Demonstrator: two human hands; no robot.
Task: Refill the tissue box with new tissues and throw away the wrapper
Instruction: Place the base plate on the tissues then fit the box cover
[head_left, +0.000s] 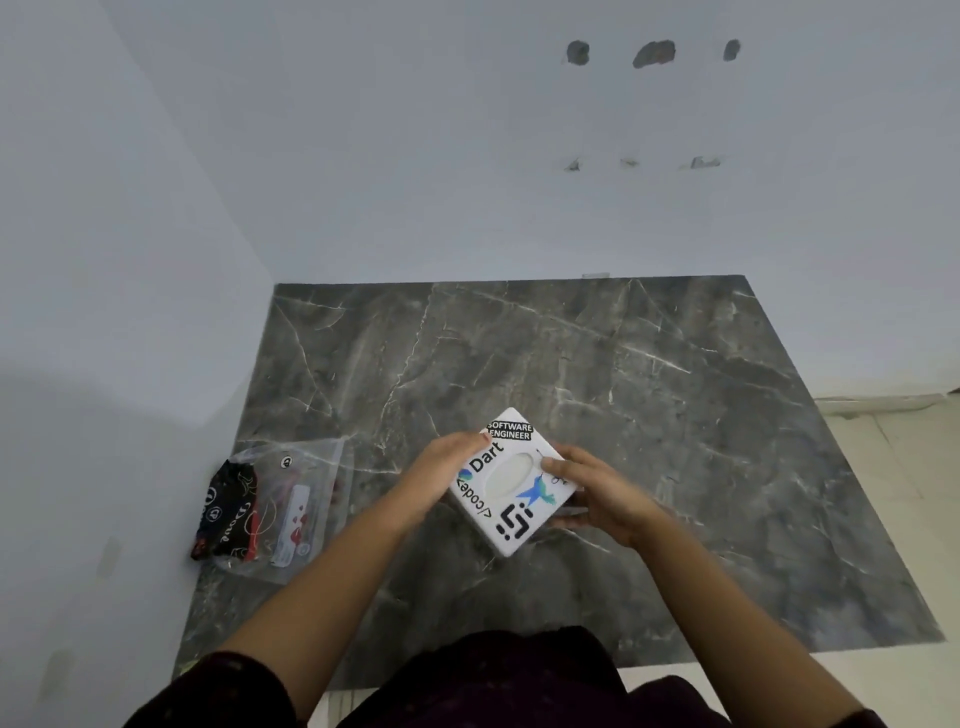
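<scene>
Left hand (451, 464) clasps the left edge of the tissue box (511, 483), fingers curled over its top near the "Dart" sticker; right hand (592, 491) grips the opposite side, thumb lying on the lid beside the blue bird sticker. Both hands are closed on the box, none free. The box is white, square, covered in stickers, turned cornerwise to the person, and sits low over the middle of the dark marble counter (675, 395) (whether it rests on the stone or is held just above it, cannot tell from where I stand). Oval slot in the lid shows something pale inside; no tissue stands out of it. Out to the left, well apart from the box and hard against the wall, lies a clear plastic wrapper (298, 512) with printed labels, and touching its left side a crumpled black printed bag (228, 512). Contents of the wrapper not readable; whether it holds tissues is unclear. Judgement: step in hand is handling the box itself, either opening it for refill or closing it after, and the frame does not settle which. Next move likely calls for a two-handed pull to part lid from base, or, if filled, setting the box down and reaching left for the wrapper to bin it. No bin in view.
</scene>
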